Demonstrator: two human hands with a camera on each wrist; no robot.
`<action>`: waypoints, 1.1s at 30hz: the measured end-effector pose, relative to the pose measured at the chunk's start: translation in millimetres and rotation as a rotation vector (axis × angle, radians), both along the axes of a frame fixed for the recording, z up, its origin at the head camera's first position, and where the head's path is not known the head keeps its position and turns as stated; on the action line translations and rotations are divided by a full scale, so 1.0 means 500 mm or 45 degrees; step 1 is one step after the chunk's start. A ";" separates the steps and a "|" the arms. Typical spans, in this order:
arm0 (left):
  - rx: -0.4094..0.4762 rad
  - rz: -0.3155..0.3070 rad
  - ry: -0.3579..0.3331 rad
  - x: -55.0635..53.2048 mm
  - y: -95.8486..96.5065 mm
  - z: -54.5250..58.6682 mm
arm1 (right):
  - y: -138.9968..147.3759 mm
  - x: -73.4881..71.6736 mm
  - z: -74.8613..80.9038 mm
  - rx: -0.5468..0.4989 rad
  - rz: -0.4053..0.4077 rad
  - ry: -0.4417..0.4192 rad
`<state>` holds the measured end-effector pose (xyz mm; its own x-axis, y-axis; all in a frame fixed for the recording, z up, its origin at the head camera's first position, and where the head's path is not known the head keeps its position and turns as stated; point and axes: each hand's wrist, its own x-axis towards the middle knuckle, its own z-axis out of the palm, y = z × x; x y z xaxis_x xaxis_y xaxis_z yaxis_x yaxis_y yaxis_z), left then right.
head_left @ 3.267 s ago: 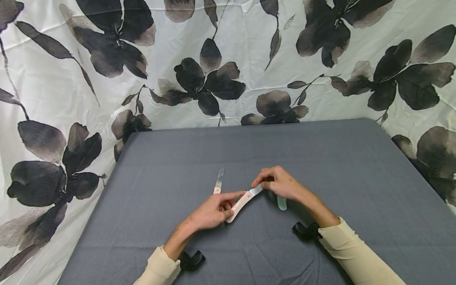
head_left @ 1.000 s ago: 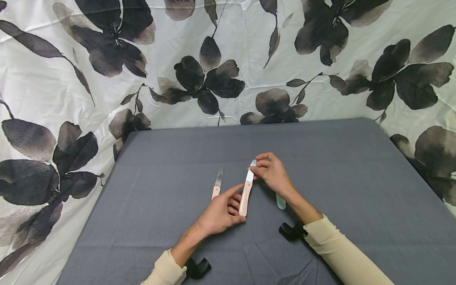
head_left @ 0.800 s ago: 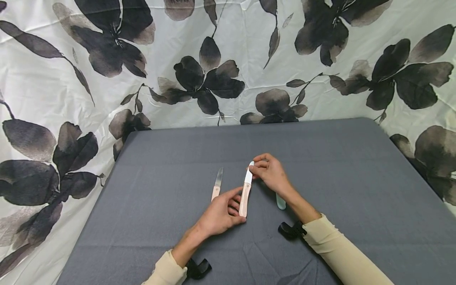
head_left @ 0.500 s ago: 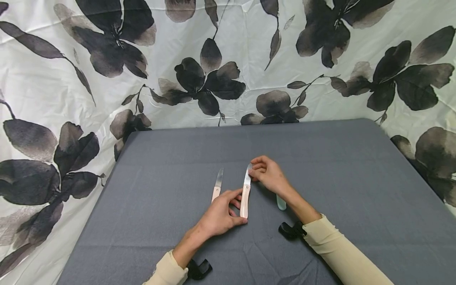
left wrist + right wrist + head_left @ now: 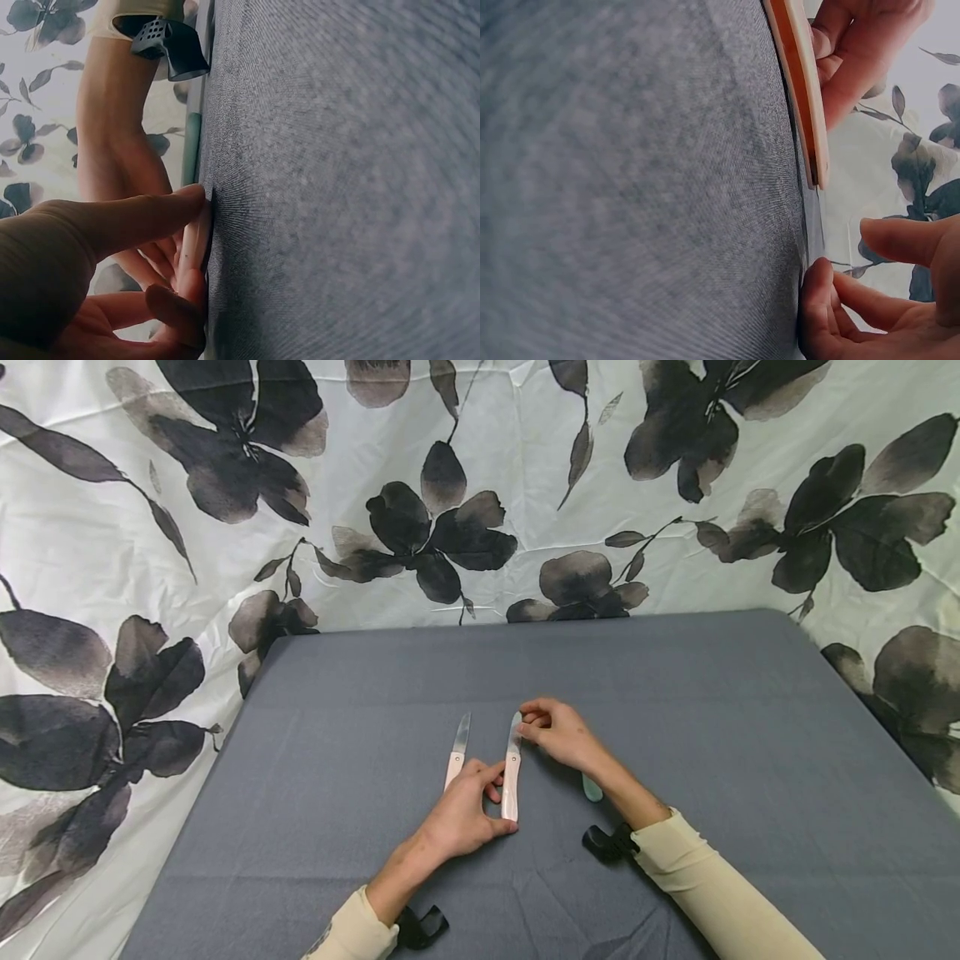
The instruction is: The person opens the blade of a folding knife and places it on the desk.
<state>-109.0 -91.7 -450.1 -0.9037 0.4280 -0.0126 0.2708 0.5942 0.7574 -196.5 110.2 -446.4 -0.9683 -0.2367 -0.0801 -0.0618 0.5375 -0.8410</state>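
Observation:
A folding knife [image 5: 511, 785] with a pale pink handle lies unfolded close on the grey cloth, blade pointing away. My left hand [image 5: 459, 814] holds its handle, thumb at the butt end and index finger along the left side. At the blade [image 5: 513, 735] is my right hand [image 5: 558, 735]; in the right wrist view its bent fingertips [image 5: 817, 277] touch near the tip while the thumb stands apart. A similar pink-handled knife [image 5: 456, 764] lies parallel to the left, its handle end hidden by my left hand. Behind the right wrist shows a mint-green rounded handle [image 5: 592, 788], the rest hidden.
A grey cloth [image 5: 360, 693] covers the table, with wrinkles near the front. Behind and beside it hangs a white fabric [image 5: 487, 410] with dark flowers. Each wrist carries a black camera mount [image 5: 609, 843].
The held knife has swung from a slant to nearly parallel with the other one, then shifted left and nearer. Both hands moved with it, and the right thumb has lifted off the blade.

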 end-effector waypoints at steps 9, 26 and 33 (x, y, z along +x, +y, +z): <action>-0.042 0.021 -0.014 0.006 0.008 -0.003 | -0.002 0.000 -0.005 0.083 0.048 0.019; -0.061 0.089 0.002 0.016 0.025 -0.009 | 0.050 0.004 0.014 -0.002 0.057 -0.025; -0.003 0.167 0.140 0.017 0.044 -0.002 | 0.097 0.012 0.027 -0.078 0.017 0.014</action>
<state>-100.4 -69.9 -451.1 -0.9479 0.3061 0.0889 0.2721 0.6317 0.7259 -190.4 158.5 -433.1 -0.9658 -0.2536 -0.0546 -0.0779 0.4842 -0.8715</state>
